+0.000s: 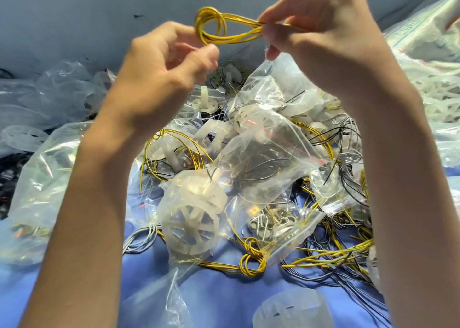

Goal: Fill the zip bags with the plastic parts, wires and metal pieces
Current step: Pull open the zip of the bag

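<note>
A bundle of yellow wire [225, 30], coiled and knotted into a loop at its left end, is held up in the air. My right hand [316, 36] pinches its right end between thumb and fingers. My left hand [161, 73] has curled fingers, with its thumb and fingertips at the loop's lower left edge. Below the right hand hangs a clear zip bag [261, 153] with a red seal line, its top corner at that hand's lower fingers. It holds a white plastic wheel [191, 225] and dark wires.
On the blue cloth [224, 290] lie a small bag of metal pieces [278, 225], another knotted yellow bundle [251, 258], grey wires [142, 238] and tangled yellow and black wires [343, 253]. Clear bags [49, 91] pile up at left. A white sack [435, 53] stands at right.
</note>
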`<control>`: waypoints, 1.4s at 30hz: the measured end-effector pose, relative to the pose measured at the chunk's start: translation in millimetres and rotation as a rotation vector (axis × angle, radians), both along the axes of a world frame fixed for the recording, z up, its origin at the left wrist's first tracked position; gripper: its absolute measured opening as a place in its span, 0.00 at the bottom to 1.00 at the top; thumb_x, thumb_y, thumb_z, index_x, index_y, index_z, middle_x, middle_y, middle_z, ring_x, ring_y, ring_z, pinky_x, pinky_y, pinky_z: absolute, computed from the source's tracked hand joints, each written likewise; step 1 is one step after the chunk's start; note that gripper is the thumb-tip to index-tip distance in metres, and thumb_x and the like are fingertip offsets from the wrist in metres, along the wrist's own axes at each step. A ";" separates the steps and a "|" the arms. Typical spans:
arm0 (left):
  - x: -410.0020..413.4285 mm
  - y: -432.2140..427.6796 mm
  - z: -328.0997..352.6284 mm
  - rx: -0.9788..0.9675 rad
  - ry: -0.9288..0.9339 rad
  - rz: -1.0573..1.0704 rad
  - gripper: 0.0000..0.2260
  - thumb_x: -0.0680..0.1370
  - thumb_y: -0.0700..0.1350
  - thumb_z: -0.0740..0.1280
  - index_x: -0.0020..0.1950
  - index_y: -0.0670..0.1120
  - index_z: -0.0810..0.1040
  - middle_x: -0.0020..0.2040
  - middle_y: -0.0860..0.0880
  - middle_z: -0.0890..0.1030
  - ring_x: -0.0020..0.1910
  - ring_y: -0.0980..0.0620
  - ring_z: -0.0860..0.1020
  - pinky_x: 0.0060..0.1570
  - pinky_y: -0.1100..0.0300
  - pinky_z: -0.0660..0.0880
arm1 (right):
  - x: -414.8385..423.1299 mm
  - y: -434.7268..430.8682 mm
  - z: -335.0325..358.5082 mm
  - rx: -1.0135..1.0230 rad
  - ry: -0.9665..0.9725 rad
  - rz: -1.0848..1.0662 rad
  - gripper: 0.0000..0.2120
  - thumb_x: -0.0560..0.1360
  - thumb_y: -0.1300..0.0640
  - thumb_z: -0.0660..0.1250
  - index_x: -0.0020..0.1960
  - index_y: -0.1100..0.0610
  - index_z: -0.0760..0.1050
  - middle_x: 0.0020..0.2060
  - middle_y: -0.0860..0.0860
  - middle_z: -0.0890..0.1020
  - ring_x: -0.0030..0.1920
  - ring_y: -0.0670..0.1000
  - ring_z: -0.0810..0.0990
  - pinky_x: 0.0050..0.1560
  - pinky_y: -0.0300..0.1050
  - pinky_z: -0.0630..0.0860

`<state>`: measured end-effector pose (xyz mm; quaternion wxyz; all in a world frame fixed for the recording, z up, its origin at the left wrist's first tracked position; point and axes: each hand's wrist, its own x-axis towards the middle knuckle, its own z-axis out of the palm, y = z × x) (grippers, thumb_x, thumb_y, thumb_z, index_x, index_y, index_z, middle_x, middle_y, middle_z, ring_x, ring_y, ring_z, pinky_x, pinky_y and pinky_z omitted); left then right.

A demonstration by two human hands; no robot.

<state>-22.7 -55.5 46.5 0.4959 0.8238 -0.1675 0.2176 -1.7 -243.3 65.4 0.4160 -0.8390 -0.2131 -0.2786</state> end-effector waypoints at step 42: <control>4.6 5.8 -18.0 0.706 0.338 -0.243 0.32 0.58 0.76 0.60 0.35 0.47 0.69 0.29 0.56 0.65 0.29 0.56 0.63 0.33 0.59 0.59 | -10.0 -24.6 -8.6 -0.365 0.663 0.643 0.03 0.73 0.63 0.68 0.43 0.58 0.81 0.26 0.51 0.80 0.24 0.46 0.79 0.27 0.33 0.72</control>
